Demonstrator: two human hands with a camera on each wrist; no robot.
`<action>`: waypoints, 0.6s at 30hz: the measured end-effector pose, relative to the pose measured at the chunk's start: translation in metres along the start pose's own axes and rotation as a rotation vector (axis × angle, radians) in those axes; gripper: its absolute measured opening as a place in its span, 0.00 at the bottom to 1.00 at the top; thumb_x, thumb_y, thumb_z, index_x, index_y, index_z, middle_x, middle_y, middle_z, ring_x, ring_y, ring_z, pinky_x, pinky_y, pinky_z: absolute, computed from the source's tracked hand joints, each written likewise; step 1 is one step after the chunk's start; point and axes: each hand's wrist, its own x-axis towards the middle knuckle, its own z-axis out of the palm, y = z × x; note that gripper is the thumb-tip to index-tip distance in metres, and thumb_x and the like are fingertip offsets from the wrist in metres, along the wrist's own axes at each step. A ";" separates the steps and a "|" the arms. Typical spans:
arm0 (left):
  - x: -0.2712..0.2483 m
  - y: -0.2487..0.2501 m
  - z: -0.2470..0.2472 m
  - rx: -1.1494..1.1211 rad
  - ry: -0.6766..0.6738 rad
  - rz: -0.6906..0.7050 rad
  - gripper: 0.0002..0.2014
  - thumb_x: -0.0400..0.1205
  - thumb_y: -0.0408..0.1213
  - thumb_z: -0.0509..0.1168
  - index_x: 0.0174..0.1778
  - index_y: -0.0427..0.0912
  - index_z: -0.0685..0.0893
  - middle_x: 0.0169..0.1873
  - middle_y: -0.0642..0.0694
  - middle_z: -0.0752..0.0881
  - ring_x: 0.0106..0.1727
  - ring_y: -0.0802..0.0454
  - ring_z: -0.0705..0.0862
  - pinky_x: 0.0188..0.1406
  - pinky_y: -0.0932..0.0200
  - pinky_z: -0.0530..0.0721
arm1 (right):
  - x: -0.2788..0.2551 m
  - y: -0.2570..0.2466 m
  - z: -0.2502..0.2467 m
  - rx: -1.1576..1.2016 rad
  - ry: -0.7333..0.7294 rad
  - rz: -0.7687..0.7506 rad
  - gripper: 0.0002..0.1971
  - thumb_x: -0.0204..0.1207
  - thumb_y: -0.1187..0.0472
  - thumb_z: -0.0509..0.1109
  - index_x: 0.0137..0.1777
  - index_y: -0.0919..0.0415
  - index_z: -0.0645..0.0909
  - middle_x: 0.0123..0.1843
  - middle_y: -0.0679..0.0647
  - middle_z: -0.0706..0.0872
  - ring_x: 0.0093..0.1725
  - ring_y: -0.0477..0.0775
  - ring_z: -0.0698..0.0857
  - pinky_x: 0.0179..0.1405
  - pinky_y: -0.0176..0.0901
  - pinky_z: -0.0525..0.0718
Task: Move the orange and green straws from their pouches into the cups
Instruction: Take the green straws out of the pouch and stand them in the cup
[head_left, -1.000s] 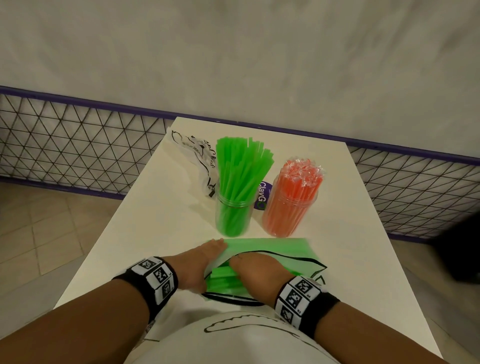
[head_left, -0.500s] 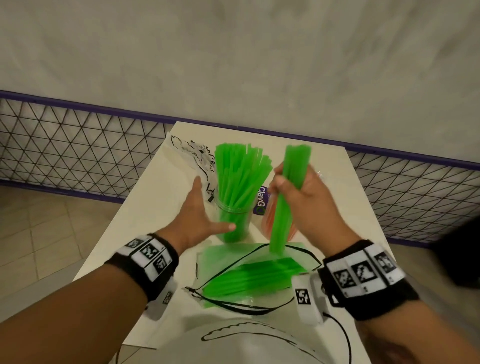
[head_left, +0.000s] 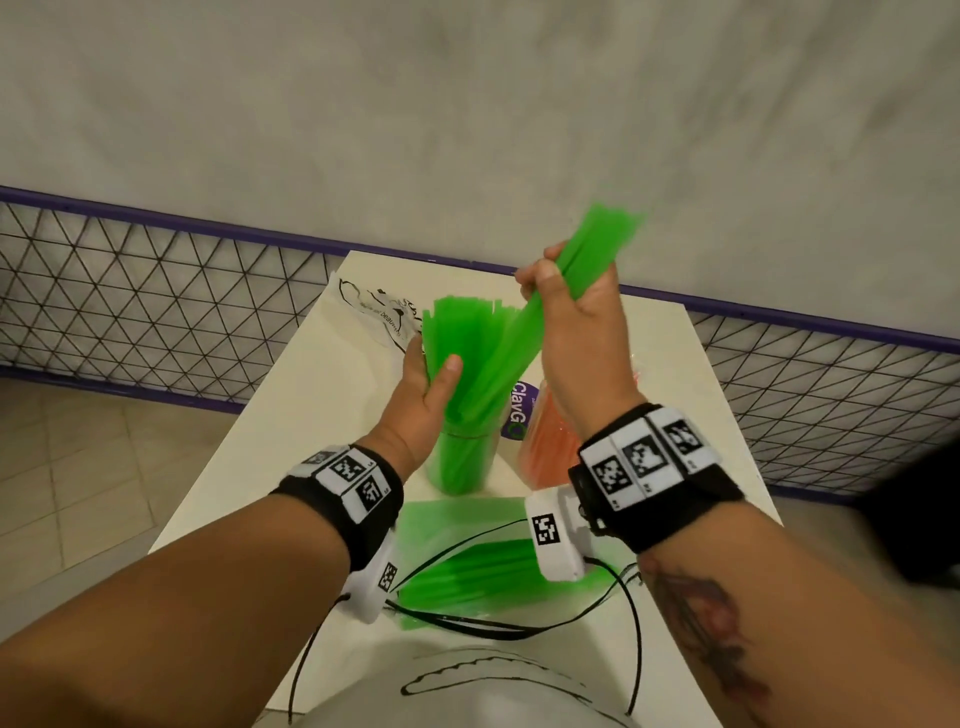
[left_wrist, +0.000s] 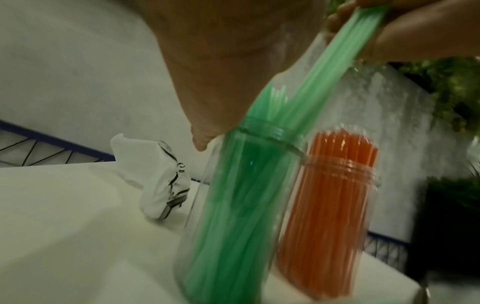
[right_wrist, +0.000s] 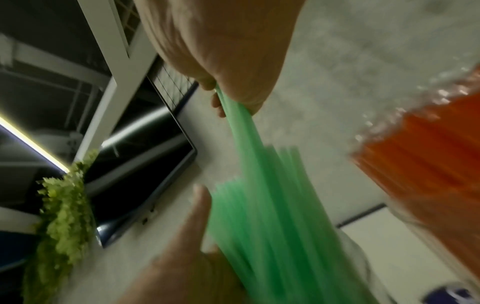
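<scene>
You are looking at "ClavG" showing in white on a purple label (head_left: 519, 410) between the cups. The crumpled white bag (head_left: 382, 317) is showing "beau", the rest blurred.

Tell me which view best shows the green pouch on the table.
Head view: the green pouch lies flat on the table's near edge with straws still inside, partly covered by the right wristband. Neither wrist view shows it; both look at the cups.
</scene>
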 end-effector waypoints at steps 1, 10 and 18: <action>-0.003 -0.004 0.002 -0.004 -0.015 0.021 0.51 0.71 0.64 0.66 0.86 0.46 0.55 0.77 0.52 0.73 0.75 0.63 0.74 0.69 0.75 0.71 | -0.001 0.009 0.002 -0.042 0.000 0.021 0.03 0.84 0.60 0.65 0.50 0.50 0.76 0.44 0.47 0.85 0.45 0.44 0.85 0.52 0.39 0.81; 0.000 -0.015 0.002 0.141 -0.061 -0.008 0.41 0.62 0.37 0.87 0.67 0.52 0.71 0.60 0.57 0.82 0.61 0.64 0.82 0.60 0.72 0.80 | 0.016 0.036 0.008 -0.180 0.009 -0.001 0.04 0.84 0.55 0.64 0.54 0.53 0.78 0.46 0.45 0.88 0.44 0.37 0.84 0.48 0.35 0.80; 0.006 -0.023 -0.001 0.180 -0.095 -0.085 0.55 0.51 0.59 0.84 0.74 0.53 0.70 0.68 0.48 0.79 0.68 0.54 0.81 0.72 0.45 0.80 | 0.017 0.044 0.012 -0.436 -0.160 -0.086 0.08 0.83 0.53 0.64 0.55 0.57 0.78 0.48 0.53 0.86 0.50 0.52 0.85 0.54 0.52 0.82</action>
